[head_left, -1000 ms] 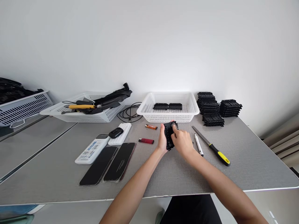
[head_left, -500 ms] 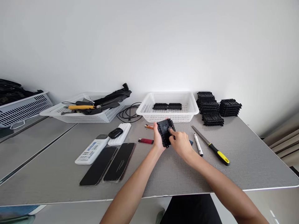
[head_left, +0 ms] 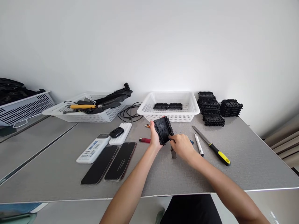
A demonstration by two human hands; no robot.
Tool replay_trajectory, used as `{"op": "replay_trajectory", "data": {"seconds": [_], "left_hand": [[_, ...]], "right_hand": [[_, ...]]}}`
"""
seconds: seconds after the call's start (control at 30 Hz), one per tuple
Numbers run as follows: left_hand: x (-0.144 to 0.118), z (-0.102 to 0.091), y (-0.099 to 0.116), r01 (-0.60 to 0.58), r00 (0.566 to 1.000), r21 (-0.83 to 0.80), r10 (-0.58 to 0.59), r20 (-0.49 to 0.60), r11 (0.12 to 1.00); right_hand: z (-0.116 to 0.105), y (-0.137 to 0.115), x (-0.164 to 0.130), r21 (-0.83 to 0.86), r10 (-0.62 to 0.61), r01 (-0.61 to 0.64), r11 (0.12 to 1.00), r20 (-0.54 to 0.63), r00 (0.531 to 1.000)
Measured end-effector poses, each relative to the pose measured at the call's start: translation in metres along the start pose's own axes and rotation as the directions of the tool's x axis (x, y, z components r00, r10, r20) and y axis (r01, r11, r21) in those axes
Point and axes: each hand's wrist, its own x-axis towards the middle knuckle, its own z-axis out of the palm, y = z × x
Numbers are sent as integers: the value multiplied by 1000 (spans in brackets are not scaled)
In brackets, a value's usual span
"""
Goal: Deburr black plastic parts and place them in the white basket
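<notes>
My left hand (head_left: 155,137) is closed around the edge of a black plastic panel (head_left: 163,128) with toothed edges, held tilted above the grey table. At the panel's lower right corner, my right hand (head_left: 183,145) is closed in a pinch. A small dark grey strip (head_left: 173,153) hangs below its fingers; whether it is cloth or something else I cannot make out. Behind the hands stands a white basket (head_left: 168,117), where two similar black panels (head_left: 168,106) lie. Stacks of such panels (head_left: 207,104) stand to the right of it.
A flat file (head_left: 215,149) with a black and yellow handle and a white marker (head_left: 199,145) lie at right. Left are two phones (head_left: 120,161), white power banks (head_left: 92,151), a red lighter (head_left: 144,140), a coiled black cable (head_left: 128,115) and a loaded white basket (head_left: 102,117).
My right hand has slid from the panel's middle down to its lower right corner, and the dark grey strip now shows below it. The panel has tilted slightly in my left hand.
</notes>
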Motion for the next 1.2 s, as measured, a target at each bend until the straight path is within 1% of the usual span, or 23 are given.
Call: {"op": "replay_trajectory", "data": {"seconds": [0.17, 0.3, 0.53, 0.63, 0.7, 0.8, 0.87, 0.9, 0.97, 1.03, 1.07, 1.13, 1.2], "left_hand": [[0, 0, 0, 0, 999, 10, 0, 35, 1000], [-1, -1, -1, -6, 998, 52, 3, 66, 999], [-2, -3, -4, 30, 996, 105, -39, 84, 994], [-3, -2, -4, 47, 994, 111, -58, 98, 993], [-4, -1, -3, 42, 993, 103, -53, 101, 994], [-4, 1, -1, 48, 992, 89, -57, 109, 995], [-3, 1, 0, 59, 991, 77, -68, 117, 995], [-3, 0, 1, 60, 990, 69, -68, 121, 996], [-2, 0, 1, 58, 990, 54, -65, 125, 997], [-2, 0, 1, 74, 989, 42, -79, 126, 996], [-3, 1, 0, 89, 988, 40, -93, 126, 995], [-5, 3, -2, 117, 984, 40, -122, 133, 992], [-7, 5, -6, 143, 978, 40, -148, 146, 989]], "right_hand": [[0, 10, 2, 39, -56, 58, 998, -50, 997], [3, 13, 3, 106, -128, 135, 985, -68, 989], [8, 9, 3, 261, -277, 280, 924, -47, 960], [5, 10, 3, 253, -330, 327, 910, -33, 943], [2, 11, 3, 182, -297, 297, 937, -29, 954], [-4, 15, 3, 67, -184, 186, 980, -37, 982], [-9, 18, 3, 53, -135, 139, 989, -72, 988], [-12, 20, 3, 71, -120, 128, 989, -111, 987], [-17, 24, 4, 142, -74, 109, 984, -232, 970], [-20, 27, 4, 227, -19, 103, 968, -348, 937], [-21, 28, 5, 261, -2, 112, 959, -386, 922], [-19, 27, 5, 301, -1, 143, 943, -427, 904], [-16, 24, 5, 300, -26, 170, 939, -431, 902]]}}
